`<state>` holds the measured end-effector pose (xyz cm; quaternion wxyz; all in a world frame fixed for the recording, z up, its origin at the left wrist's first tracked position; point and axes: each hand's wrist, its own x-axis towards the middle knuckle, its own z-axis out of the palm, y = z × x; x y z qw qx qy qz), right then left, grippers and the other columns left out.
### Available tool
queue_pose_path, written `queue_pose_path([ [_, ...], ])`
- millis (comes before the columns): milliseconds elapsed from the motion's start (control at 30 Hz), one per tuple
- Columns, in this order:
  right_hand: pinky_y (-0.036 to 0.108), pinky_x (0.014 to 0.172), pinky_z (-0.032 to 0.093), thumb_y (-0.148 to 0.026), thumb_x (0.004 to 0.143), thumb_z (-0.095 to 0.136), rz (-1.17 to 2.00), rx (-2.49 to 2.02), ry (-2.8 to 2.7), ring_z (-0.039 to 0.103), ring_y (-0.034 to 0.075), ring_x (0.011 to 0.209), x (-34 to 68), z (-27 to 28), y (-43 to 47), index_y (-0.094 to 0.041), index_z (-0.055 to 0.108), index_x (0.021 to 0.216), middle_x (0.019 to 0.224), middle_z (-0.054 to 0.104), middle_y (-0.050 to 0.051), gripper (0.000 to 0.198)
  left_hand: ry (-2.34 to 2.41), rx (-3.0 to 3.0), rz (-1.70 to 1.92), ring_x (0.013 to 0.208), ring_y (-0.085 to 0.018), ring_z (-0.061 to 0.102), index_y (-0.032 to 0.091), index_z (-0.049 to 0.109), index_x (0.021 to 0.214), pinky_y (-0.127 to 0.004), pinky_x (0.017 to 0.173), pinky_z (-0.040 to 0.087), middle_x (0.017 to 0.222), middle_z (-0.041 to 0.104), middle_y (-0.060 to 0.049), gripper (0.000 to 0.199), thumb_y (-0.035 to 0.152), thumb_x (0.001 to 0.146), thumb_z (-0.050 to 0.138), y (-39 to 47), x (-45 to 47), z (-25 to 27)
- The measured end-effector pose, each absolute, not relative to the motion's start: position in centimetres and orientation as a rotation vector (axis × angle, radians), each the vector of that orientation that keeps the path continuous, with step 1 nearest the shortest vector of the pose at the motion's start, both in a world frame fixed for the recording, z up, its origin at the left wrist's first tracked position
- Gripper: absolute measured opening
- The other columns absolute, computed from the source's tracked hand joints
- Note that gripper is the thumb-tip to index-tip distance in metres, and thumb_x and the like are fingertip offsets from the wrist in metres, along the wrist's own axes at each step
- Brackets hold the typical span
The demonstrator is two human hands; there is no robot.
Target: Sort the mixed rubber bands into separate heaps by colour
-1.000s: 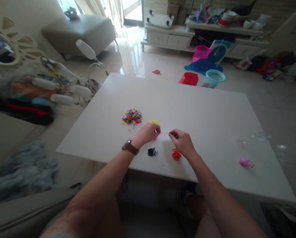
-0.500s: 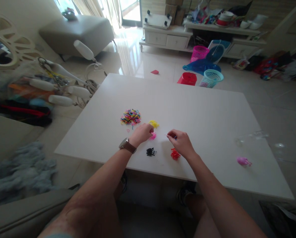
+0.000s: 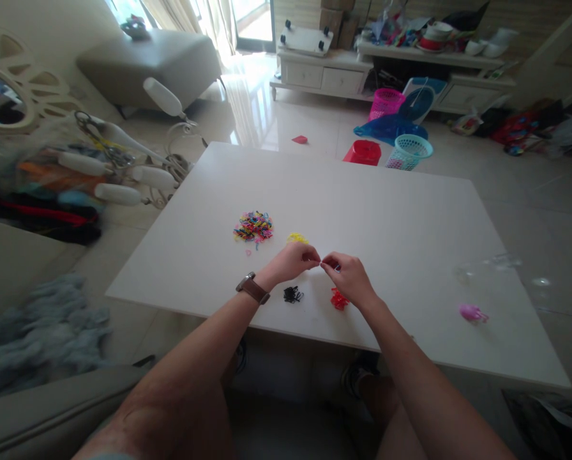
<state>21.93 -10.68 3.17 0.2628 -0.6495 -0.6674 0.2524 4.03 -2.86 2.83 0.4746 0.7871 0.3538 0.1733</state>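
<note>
A tiny pale piece, too small to make out clearly, sits where the two hands' fingertips meet, above the near middle part of the table. The right hand has thumb and finger pinched on it; the left hand reaches in with its fingers drawn narrow at the same spot, though whether they grip the piece too I cannot tell. Just beyond the left hand lies a yellow pile, partly covered by it. Nearer the table's front edge are a black pile of small loops and a red pile, the latter partly behind the right hand. Farther left is a larger multicoloured pile, with a single pink loop just beside it. A pinkish-purple object lies well apart, toward the table's right end. Beyond the far edge, a red bin and a light-blue basket stand on the floor.
</note>
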Motion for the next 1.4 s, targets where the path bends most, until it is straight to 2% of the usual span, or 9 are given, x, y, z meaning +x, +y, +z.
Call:
queue_pose_path([
  [333,0.028,0.073,0.045,-0.026,0.091,0.058,0.650,-1.784,-1.823,0.064,0.016,0.072,21.9,3.3,-10.7,-0.021,0.069,0.082,0.078,0.072,0.002,0.015,1.075,1.985,0.401,0.066,-0.013,0.062,0.016,0.076,0.081,-0.023,0.063,0.047,0.076,0.073,-0.004,0.011,0.018,0.081,0.065,-0.8,2.2,2.0],
  [667,0.027,0.072,0.044,-0.025,0.091,0.055,0.638,-1.812,-1.839,0.063,0.016,0.070,22.1,3.3,-10.8,-0.021,0.068,0.080,0.077,0.071,0.002,0.018,1.172,2.102,0.115,0.072,-0.017,0.067,0.014,0.079,0.083,-0.025,0.067,0.048,0.078,0.076,-0.007,0.018,0.008,0.074,0.065,0.6,-0.1,0.6],
  [933,0.026,0.070,0.043,-0.025,0.091,0.054,0.647,-1.823,-1.864,0.062,0.015,0.069,22.2,3.3,-10.8,-0.021,0.068,0.080,0.075,0.070,0.002,0.018,1.196,2.029,0.110,0.073,-0.016,0.068,0.014,0.075,0.096,-0.023,0.065,0.050,0.081,0.075,-0.005,0.027,0.007,0.071,0.065,0.6,-0.4,0.5],
  [1167,0.027,0.070,0.043,-0.026,0.091,0.054,0.642,-1.831,-1.874,0.062,0.015,0.069,22.3,3.3,-11.0,-0.021,0.068,0.080,0.076,0.070,0.002,0.018,1.584,1.983,0.192,0.076,-0.018,0.067,0.014,0.075,0.085,-0.024,0.068,0.050,0.083,0.075,-0.006,0.018,0.010,0.071,0.063,3.1,-4.3,1.4],
  [1400,0.027,0.069,0.042,-0.026,0.091,0.054,0.648,-1.847,-1.880,0.062,0.015,0.069,22.2,3.6,-11.1,-0.021,0.068,0.080,0.075,0.070,0.001,0.018,1.803,1.895,-0.041,0.082,-0.020,0.067,0.017,0.074,0.084,-0.024,0.064,0.046,0.088,0.075,-0.006,0.019,0.016,0.065,0.072,4.0,-8.1,0.6],
])
